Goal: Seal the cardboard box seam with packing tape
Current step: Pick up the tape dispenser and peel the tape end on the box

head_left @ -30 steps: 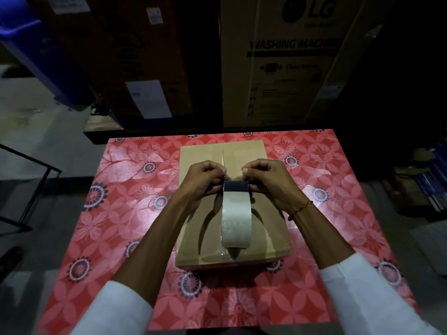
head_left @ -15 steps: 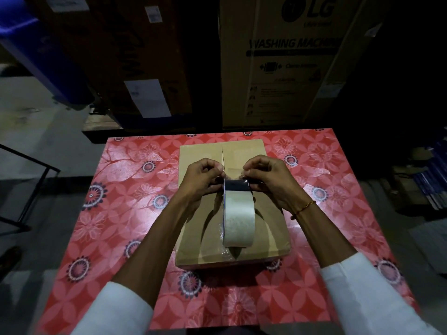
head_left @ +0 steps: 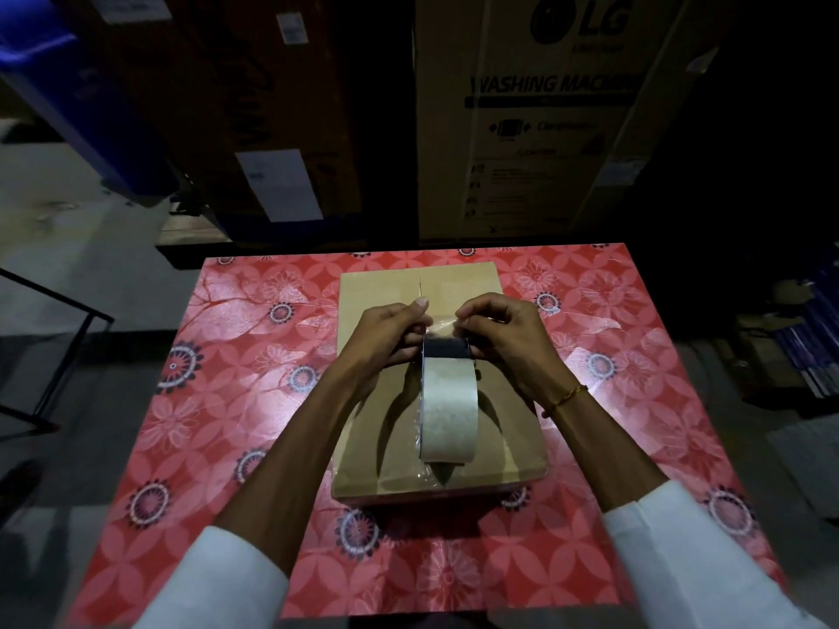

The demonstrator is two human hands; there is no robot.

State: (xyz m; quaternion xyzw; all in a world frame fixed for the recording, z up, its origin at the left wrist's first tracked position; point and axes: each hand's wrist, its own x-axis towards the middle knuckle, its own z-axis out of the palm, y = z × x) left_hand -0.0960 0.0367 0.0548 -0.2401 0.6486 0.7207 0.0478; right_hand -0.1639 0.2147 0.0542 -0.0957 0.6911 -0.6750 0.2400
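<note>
Clear tape end's pinched by your left hand (head_left: 386, 338) & right hand (head_left: 504, 338) above the beige tape roll (head_left: 448, 413); slack could wrinkle it off the brown cardboard box (head_left: 454, 283) seam.

1 box (head_left: 436, 447), 1 tape roll (head_left: 448, 406), 2 hands.

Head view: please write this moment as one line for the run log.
left hand: holds tape roll | right hand: peeling tape end | cardboard box: far seam untaped
</note>
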